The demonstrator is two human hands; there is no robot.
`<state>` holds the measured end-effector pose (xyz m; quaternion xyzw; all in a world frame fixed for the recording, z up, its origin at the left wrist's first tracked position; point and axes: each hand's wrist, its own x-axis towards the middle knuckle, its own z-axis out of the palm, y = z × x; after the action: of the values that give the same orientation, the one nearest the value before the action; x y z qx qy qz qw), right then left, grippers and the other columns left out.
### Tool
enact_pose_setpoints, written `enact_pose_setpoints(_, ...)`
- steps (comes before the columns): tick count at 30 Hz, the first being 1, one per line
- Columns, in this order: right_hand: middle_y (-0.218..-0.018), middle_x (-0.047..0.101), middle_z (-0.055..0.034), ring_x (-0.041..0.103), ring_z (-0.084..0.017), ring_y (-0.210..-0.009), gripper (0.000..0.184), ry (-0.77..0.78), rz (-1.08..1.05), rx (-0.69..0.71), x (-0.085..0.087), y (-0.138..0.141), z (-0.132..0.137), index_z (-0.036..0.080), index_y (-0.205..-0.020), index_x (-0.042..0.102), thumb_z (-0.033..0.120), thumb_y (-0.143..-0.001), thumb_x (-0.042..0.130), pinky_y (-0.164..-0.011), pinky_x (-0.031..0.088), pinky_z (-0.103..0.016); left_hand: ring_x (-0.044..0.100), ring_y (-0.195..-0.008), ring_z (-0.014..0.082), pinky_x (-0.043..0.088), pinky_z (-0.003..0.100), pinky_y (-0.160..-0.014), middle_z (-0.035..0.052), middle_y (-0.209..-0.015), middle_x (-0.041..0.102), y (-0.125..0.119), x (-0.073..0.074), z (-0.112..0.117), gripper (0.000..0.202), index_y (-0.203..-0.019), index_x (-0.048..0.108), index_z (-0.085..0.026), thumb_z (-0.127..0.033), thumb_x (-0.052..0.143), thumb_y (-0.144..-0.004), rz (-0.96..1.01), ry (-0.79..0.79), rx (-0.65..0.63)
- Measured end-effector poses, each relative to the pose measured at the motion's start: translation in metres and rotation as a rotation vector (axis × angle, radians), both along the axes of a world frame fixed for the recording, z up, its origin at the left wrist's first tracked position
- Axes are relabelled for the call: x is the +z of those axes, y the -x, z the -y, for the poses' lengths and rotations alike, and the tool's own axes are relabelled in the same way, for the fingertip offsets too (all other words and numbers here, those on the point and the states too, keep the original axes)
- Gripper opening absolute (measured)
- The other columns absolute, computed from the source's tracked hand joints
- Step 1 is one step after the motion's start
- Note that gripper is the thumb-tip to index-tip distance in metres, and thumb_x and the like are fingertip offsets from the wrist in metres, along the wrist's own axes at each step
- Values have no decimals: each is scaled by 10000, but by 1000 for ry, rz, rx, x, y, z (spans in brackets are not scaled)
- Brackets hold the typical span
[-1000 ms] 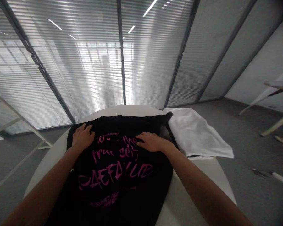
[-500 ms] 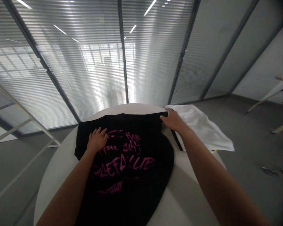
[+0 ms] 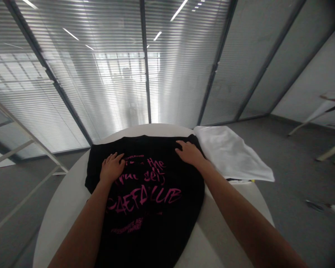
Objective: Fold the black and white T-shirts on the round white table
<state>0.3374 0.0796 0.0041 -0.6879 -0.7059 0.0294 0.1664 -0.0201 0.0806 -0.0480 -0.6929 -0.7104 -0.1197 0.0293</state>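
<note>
A black T-shirt (image 3: 159, 238) with pink lettering lies spread over the round white table (image 3: 58, 216), its far edge nearly straight. My left hand (image 3: 112, 168) rests flat on its left part, beside the small top line of print, fingers extended. On the upper right part lies my right hand (image 3: 189, 152), palm down with the fingers stretched out to the left and nothing gripped. Just right of the shirt is a folded white cloth (image 3: 230, 152), which reaches past the table's right side.
Glass partitions with blinds (image 3: 114, 85) stand behind the table. A white metal frame (image 3: 41, 149) is at the left. White furniture legs (image 3: 309, 117) show at the right, and what looks like a tool (image 3: 315, 205) lies lower right.
My right hand has let go of the shirt's far right corner and moved left onto the fabric. That corner now lies down beside the white cloth. My left hand has hardly moved.
</note>
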Motion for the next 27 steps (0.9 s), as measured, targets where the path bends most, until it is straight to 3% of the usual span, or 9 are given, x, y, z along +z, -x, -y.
enact_pose_setpoints(4, -1215, 541, -186, 530, -377, -1129, 577, 64, 236, -69, -11, 17, 12, 265, -1378, 478, 485, -852, 564, -850, 449, -464, 376, -1368, 306, 262, 510, -1115, 74, -1468, 462, 1, 1, -2, 501, -1361, 540, -300, -439, 368, -911, 13, 1, 16)
enact_pose_setpoints(7, -1181, 563, -173, 564, -334, -1092, 427, 80, 234, -105, -8, 16, 11, 227, -1291, 544, 364, -887, 518, -842, 452, -410, 405, -1340, 313, 288, 515, -1096, 76, -1446, 486, 0, 2, -3, 488, -1334, 565, -307, -440, 386, -900, 17, -21, 19)
enact_pose_setpoints(11, -1098, 638, -119, 619, -244, -996, 343, 104, 81, -117, 8, 2, 4, 214, -1185, 597, 211, -868, 463, -847, 449, -334, 419, -1321, 319, 309, 521, -1078, 80, -1428, 499, -1, 4, -3, 483, -1319, 577, -309, -438, 400, -888, 24, -32, 20)
enact_pose_setpoints(18, -1005, 707, -78, 629, -237, -957, 327, -173, -135, -212, 51, -35, 6, 216, -1043, 670, 175, -776, 484, -869, 449, -320, 404, -1326, 325, 299, 522, -1083, 81, -1435, 489, -1, 6, -1, 495, -1321, 576, -305, -466, 389, -892, 46, -17, 15)
enact_pose_setpoints(22, -992, 715, -82, 646, -230, -896, 449, -332, -284, -293, 61, -67, 6, 189, -1087, 682, 111, -711, 451, -823, 471, -318, 402, -1328, 326, 296, 525, -1084, 81, -1435, 490, -1, 6, -1, 488, -1322, 575, -305, -455, 392, -895, 50, -8, 18)
enact_pose_setpoints(27, -919, 743, -69, 665, -194, -781, 572, -54, -349, -103, 58, -83, 7, 151, -1112, 715, 45, -638, 414, -747, 492, -275, 418, -1318, 319, 298, 512, -1086, 81, -1428, 499, 1, 4, -2, 486, -1325, 574, -303, -448, 384, -902, 42, -23, 14)
